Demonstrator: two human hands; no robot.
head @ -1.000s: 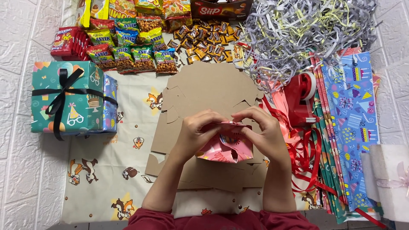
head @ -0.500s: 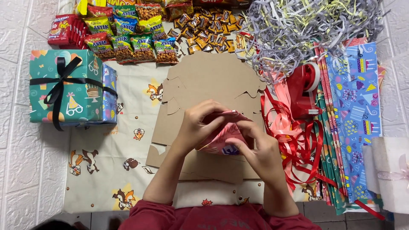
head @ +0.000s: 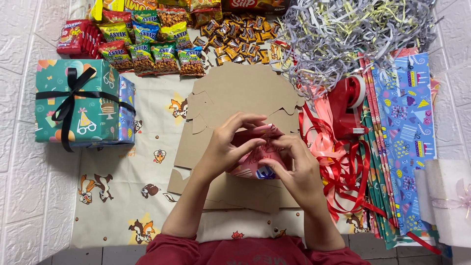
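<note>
My left hand [head: 229,145] and my right hand [head: 290,166] both pinch a small pink patterned paper piece [head: 255,163], held just above a flat brown cardboard cut-out [head: 240,91] lying on a cream cloth with squirrel prints [head: 130,189]. The fingers of both hands fold over the paper's top edge and hide most of it. Red sleeves show at the bottom of the view.
A wrapped green gift box with a black ribbon [head: 81,103] stands at the left. Snack packets [head: 147,46] and small candies [head: 240,41] lie at the top, shredded paper [head: 343,34] top right. A red tape dispenser [head: 349,105], red ribbon [head: 343,174], wrapping paper sheets [head: 405,137] and a white box [head: 449,201] sit right.
Both hands stayed on the pink paper, working it with the fingers; the right hand has shifted slightly down. The camera view moved a little.
</note>
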